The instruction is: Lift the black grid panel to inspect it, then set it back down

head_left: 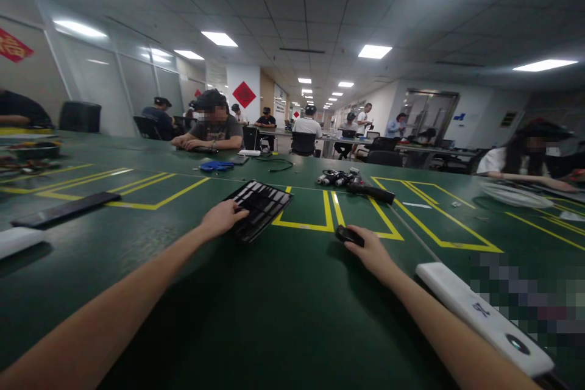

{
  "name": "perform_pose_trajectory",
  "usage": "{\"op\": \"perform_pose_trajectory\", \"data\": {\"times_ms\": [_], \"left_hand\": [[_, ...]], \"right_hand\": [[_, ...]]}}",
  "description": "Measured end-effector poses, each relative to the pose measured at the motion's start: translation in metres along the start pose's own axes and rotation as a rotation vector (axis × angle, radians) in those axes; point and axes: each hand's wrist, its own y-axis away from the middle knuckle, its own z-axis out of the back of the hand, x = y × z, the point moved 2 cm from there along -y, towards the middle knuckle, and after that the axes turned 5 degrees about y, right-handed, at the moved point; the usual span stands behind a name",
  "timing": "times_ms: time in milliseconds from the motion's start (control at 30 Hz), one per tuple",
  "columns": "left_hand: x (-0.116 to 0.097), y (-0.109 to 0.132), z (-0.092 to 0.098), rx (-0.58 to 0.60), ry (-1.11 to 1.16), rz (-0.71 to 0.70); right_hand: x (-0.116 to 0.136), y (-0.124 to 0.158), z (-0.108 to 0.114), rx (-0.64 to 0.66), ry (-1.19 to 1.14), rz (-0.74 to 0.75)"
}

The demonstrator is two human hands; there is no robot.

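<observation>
My left hand [223, 218] grips the near left edge of a flat black panel [261, 210] marked with rows of pale rectangles. The panel is tilted and lifted over the green table; its exact kind is not plain from here. In my right hand [370, 250] is a small dark rounded object [348, 235], held between thumb and fingers near the yellow tape. What it is I cannot make out. Beyond, a bundle of dark and silvery parts [338, 178] lies beside a black cylinder [372, 192].
Yellow tape outlines [304, 226] mark the green table [274, 317]. A long white device [484, 317] lies by my right forearm. At left are a black bar [66, 208] and a white box [21, 242]. Blue cloth-like items [216, 166] lie farther back. People sit across and to the right.
</observation>
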Motion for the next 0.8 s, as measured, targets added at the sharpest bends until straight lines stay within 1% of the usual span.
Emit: {"op": "perform_pose_trajectory", "data": {"times_ms": [33,67,133,200,233,300,367,533,600,633,667,733,767,800], "left_hand": [[-0.018,0.007,-0.012,0.009,0.073,-0.061],[-0.037,0.015,-0.025,0.042,0.172,-0.137],[-0.07,0.034,-0.05,0.137,0.366,-0.265],[-0.093,0.053,-0.068,0.207,0.479,-0.374],[-0.099,0.061,-0.075,0.235,0.506,-0.418],[-0.103,0.074,-0.085,0.284,0.514,-0.477],[-0.1,0.082,-0.09,0.327,0.482,-0.506],[-0.095,0.086,-0.093,0.388,0.432,-0.504],[-0.097,0.082,-0.09,0.415,0.49,-0.452],[-0.098,0.079,-0.088,0.414,0.556,-0.39],[-0.097,0.075,-0.086,0.393,0.653,-0.278],[-0.092,0.068,-0.081,0.309,0.875,0.02],[-0.089,0.065,-0.078,0.265,0.963,0.162],[-0.086,0.062,-0.076,0.232,1.02,0.271]], "right_hand": [[0.009,0.004,-0.004,0.02,-0.095,0.014],[0.017,0.009,-0.008,0.038,-0.188,0.034],[0.03,0.017,-0.015,0.07,-0.367,0.094],[0.037,0.023,-0.021,0.079,-0.507,0.181],[0.039,0.025,-0.023,0.079,-0.553,0.228],[0.041,0.027,-0.026,0.074,-0.596,0.297],[0.043,0.028,-0.027,0.071,-0.603,0.326],[0.052,0.027,-0.028,0.053,-0.595,0.329],[0.054,0.027,-0.027,0.032,-0.583,0.32],[0.055,0.027,-0.027,0.02,-0.576,0.315],[0.055,0.028,-0.026,0.008,-0.567,0.311],[0.054,0.029,-0.025,-0.005,-0.549,0.309],[0.053,0.03,-0.025,-0.008,-0.542,0.311],[0.052,0.03,-0.024,-0.008,-0.537,0.314]]}}
